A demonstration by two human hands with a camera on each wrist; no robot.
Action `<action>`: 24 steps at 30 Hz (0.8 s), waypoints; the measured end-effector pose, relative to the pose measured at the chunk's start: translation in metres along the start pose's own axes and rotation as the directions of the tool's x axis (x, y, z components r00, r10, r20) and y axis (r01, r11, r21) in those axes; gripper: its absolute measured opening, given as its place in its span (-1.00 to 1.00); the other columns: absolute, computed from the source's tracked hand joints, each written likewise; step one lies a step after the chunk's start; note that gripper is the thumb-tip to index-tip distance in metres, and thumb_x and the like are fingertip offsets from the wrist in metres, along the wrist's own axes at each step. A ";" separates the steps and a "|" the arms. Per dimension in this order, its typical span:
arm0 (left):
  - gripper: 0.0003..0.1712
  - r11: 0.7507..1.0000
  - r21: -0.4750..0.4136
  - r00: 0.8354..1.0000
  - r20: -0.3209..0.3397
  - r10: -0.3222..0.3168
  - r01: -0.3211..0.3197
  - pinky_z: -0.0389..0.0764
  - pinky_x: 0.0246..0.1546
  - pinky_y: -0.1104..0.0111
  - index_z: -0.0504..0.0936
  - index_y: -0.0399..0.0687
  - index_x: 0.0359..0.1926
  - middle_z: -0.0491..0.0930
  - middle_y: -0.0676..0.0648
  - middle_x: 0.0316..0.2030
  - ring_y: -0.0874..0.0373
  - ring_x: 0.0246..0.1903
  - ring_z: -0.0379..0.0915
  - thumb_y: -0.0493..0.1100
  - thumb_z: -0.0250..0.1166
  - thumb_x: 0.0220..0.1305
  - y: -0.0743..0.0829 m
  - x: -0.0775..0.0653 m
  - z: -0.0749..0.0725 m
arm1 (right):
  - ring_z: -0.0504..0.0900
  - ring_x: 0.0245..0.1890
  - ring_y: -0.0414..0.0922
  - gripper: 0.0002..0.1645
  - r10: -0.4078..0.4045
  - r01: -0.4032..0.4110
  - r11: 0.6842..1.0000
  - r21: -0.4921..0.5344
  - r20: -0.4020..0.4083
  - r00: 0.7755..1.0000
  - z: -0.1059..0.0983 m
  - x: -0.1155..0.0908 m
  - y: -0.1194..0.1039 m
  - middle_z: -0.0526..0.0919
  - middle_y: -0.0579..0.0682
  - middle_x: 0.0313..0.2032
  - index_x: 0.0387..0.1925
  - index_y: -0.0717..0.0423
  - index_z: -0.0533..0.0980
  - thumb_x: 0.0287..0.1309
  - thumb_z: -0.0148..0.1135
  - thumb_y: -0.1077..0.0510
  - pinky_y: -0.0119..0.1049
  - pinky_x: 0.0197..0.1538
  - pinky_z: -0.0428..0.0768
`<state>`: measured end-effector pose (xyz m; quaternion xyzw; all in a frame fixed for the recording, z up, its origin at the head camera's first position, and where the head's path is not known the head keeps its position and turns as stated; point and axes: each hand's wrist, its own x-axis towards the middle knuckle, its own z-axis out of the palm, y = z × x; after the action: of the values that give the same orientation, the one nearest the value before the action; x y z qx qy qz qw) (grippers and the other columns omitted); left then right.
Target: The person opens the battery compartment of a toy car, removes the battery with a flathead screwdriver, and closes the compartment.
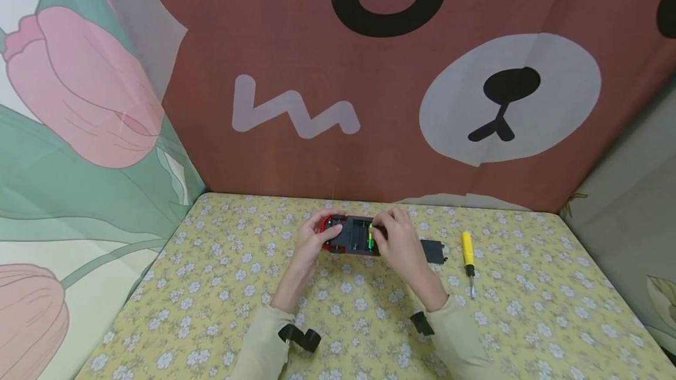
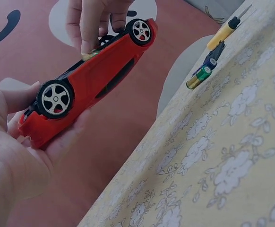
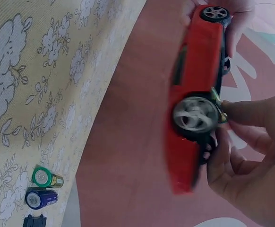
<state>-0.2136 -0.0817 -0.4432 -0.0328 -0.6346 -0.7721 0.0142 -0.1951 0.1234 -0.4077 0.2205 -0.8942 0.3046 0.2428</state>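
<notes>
A red toy car [image 2: 102,71] is held upside down above the table, its black underside facing up. My left hand [image 1: 310,243] grips one end, with the thumb pressed on the underside. In the head view, a green battery [image 1: 371,237] lies across the battery compartment [image 1: 361,234]. My right hand [image 1: 402,246] pinches this battery at the compartment between thumb and fingertips. The right wrist view shows the right fingers close against the underside, beside a rear or front wheel [image 3: 195,115]. Part of the battery is hidden by the fingers.
On the flowered tabletop [image 1: 211,304], a black battery cover [image 1: 433,251] lies right of the car. Farther right is a yellow-handled screwdriver [image 1: 467,251]. A loose green battery [image 3: 42,177] and a blue battery [image 3: 41,198] sit by the cover. A printed curtain [image 1: 317,163] hangs behind.
</notes>
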 end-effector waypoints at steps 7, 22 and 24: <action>-0.57 1.000 -0.016 1.000 0.006 -0.002 0.002 0.60 -0.01 0.33 0.65 -0.20 0.21 0.63 -0.08 0.14 0.07 0.06 0.52 -0.26 0.40 0.33 0.000 0.000 -0.002 | 0.53 -0.24 0.02 -0.76 0.031 -0.032 0.998 0.051 0.031 0.999 -0.002 0.001 -0.003 0.57 0.04 -0.27 -0.30 0.11 0.54 0.17 0.50 0.30 -0.07 -0.20 0.56; -0.53 0.998 -0.057 1.000 -0.001 -0.023 0.023 0.64 -0.08 0.32 0.60 -0.23 0.24 0.63 -0.08 0.10 0.09 0.00 0.56 -0.28 0.39 0.33 0.004 0.000 -0.003 | 0.63 -0.30 -0.08 -0.74 0.143 -0.134 0.932 0.335 0.000 0.990 -0.008 0.002 -0.004 0.66 0.03 -0.25 -0.09 0.21 0.60 0.21 0.47 0.31 -0.25 -0.23 0.64; -0.54 0.998 -0.056 1.000 -0.005 -0.022 0.022 0.64 -0.09 0.32 0.61 -0.22 0.23 0.63 -0.08 0.10 0.09 -0.01 0.57 -0.27 0.39 0.33 0.004 0.001 -0.004 | 0.66 -0.30 -0.06 -0.75 0.157 -0.140 0.924 0.357 -0.019 0.987 -0.010 0.003 -0.002 0.68 0.04 -0.25 -0.09 0.21 0.61 0.22 0.47 0.29 -0.26 -0.22 0.65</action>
<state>-0.2141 -0.0860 -0.4401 -0.0238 -0.6131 -0.7896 0.0066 -0.1932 0.1281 -0.3981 0.1850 -0.8329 0.4833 0.1962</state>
